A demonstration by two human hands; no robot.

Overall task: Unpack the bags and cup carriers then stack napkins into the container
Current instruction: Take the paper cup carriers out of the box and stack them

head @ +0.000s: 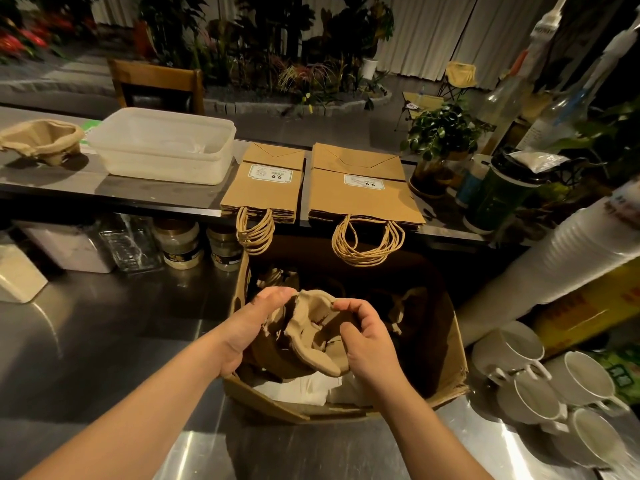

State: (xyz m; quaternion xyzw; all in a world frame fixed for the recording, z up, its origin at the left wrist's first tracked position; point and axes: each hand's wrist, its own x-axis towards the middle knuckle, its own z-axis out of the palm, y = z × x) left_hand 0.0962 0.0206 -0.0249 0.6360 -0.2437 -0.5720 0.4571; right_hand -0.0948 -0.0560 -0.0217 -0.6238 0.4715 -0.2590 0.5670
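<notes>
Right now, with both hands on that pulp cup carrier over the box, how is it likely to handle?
The cup carrier probably weighs little: left hand and right hand hold it by its edges only. Its moulded pulp looks bent and ragged, so likely semi-stiff and easily torn. The rough surface seems unlikely to slip.

A stack of brown pulp cup carriers (pixel 308 337) is tilted over the open cardboard box (pixel 450 341), gripped on both sides by the left hand (pixel 249 327) and the right hand (pixel 370 344). White napkins (pixel 301 388) lie in the bottom of the box. Another cup carrier (pixel 41 136) sits upright on the table (pixel 149 192), beside the clear plastic container (pixel 162 143). Two piles of flat brown paper bags (pixel 263 188) (pixel 360 192) lie side by side, handles hanging over the edge.
</notes>
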